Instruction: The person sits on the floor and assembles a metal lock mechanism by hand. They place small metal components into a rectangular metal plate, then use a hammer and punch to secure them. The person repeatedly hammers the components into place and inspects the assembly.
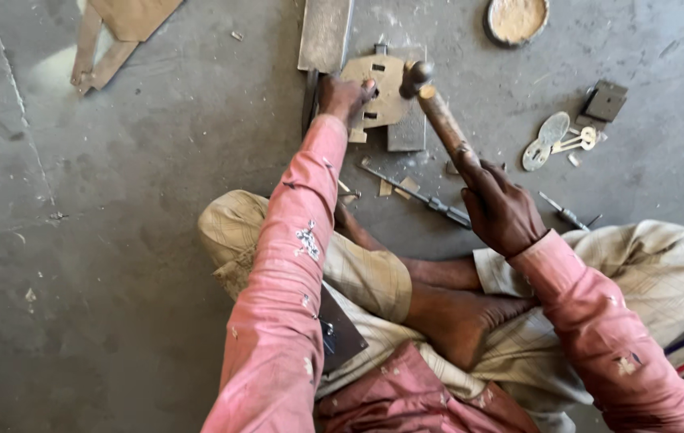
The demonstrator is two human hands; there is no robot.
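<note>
I am pinning the slotted brass plate point(382, 92) flat on the steel block point(407, 132) under my left hand point(343, 95), fingers pressing. My right hand point(501, 207) is gripping the hammer point(438, 108) closed, its head touching the plate; the next blow likely needs a square, steady aim.

Both arms in pink sleeves reach forward over crossed legs. The left hand point(343, 95) presses flat, fingers spread downward. The right hand point(499, 207) is fisted tight, wrist raised.
</note>
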